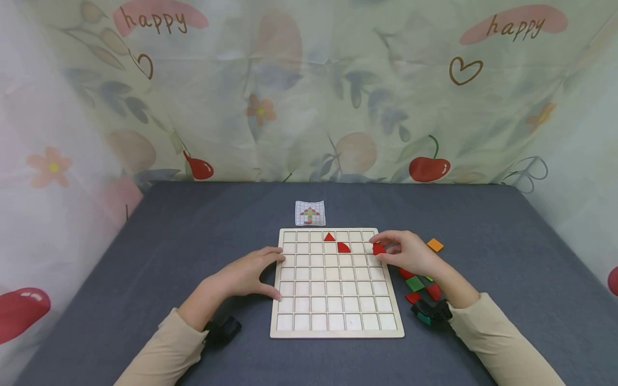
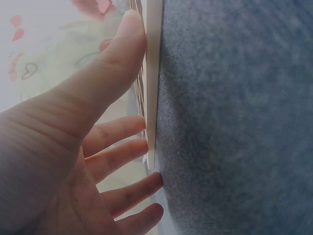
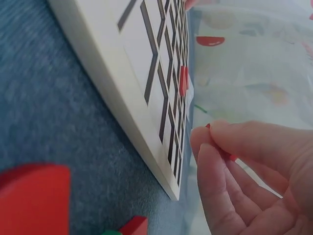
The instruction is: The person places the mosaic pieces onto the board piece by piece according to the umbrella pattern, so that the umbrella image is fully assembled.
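A pale wooden grid board [image 1: 333, 290] lies on the dark table. My left hand [image 1: 246, 275] rests along its left edge, thumb and fingers spread, as the left wrist view also shows. At the board's upper right edge, my right hand [image 1: 407, 252] pinches a red piece [image 1: 378, 249] between thumb and fingers; in the right wrist view most of that piece [image 3: 231, 156] is hidden by the fingers. Two red pieces sit in the grid's upper rows: a triangle [image 1: 329, 237] and a quarter-circle [image 1: 344, 247].
Behind the board lies a small pattern card [image 1: 310, 213] with a coloured figure on a grid. Right of the board are loose pieces: an orange square [image 1: 435, 245], a green piece [image 1: 414, 283] and several red ones [image 1: 434, 292], partly under my right forearm. A printed curtain [image 1: 309, 107] hangs behind the table.
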### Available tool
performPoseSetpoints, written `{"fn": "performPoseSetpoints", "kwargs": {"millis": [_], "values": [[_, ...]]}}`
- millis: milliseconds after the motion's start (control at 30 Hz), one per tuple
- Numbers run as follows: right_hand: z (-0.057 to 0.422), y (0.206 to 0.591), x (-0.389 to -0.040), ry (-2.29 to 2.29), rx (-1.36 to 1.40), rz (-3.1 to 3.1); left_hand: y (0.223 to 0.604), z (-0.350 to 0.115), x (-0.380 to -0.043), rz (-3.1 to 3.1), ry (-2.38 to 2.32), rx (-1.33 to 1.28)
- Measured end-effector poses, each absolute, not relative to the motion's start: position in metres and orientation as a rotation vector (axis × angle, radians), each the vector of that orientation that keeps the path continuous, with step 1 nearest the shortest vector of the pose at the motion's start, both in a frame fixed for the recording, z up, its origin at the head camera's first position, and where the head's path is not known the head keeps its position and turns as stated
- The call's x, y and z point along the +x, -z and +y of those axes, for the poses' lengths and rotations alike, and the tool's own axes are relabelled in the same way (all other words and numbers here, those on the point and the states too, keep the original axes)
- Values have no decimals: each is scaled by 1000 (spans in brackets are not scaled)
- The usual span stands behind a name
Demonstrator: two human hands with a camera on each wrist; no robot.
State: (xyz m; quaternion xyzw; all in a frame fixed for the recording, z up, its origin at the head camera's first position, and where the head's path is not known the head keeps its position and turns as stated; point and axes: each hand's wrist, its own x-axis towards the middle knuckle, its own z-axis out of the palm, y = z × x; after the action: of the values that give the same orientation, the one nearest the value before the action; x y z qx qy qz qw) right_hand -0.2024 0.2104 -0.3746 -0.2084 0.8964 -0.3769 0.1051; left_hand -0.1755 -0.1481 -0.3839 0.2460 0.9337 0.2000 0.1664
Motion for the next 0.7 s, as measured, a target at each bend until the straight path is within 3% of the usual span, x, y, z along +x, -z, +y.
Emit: {"fn": "performPoseSetpoints", "kwargs": {"millis": [700], "values": [[188,380,-206,1055,-671,2663,382,-148,-175,2654,-575,697]]}}
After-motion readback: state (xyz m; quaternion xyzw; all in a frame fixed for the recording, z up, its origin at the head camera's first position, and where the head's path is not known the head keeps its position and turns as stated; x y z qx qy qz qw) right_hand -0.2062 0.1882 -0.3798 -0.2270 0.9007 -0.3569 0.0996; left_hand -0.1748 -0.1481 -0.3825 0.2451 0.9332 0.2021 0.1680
